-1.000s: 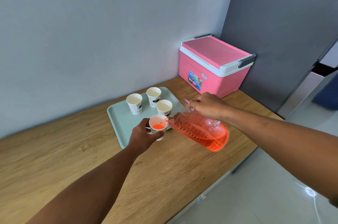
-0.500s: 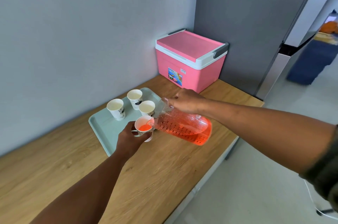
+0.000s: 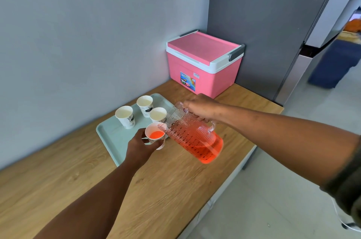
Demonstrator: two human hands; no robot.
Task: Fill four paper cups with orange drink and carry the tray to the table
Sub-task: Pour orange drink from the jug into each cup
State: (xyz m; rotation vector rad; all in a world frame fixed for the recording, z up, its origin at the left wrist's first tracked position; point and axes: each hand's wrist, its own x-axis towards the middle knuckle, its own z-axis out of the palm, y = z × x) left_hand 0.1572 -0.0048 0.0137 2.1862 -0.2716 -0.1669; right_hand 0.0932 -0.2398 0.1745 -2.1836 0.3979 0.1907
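Pitcher (image 3: pixel 192 137): tilted, spout at held cup's rim, orange drink inside.
Right grip (image 3: pixel 203 109): closed round pitcher handle.
Left grip (image 3: pixel 140 146): curled round cup (image 3: pixel 155 135), part-filled, above tray's near corner.
Tray (image 3: pixel 109 133): on bench (image 3: pixel 78 180); three white-looking cups (image 3: pixel 126 117) upright.
Cooler (image 3: pixel 203 63): pink, back corner.

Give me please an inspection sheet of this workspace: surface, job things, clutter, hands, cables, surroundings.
Surface: wooden counter, pale green tray on it.
Job's things: three empty paper cups on the tray; held cup partly filled with orange drink; tilted pitcher at its rim.
Clutter: pink cooler in the corner.
Hands: left hand holds the cup; right hand grips the pitcher.
Cables: white cable on the floor.
Surroundings: grey wall, grey cabinet.
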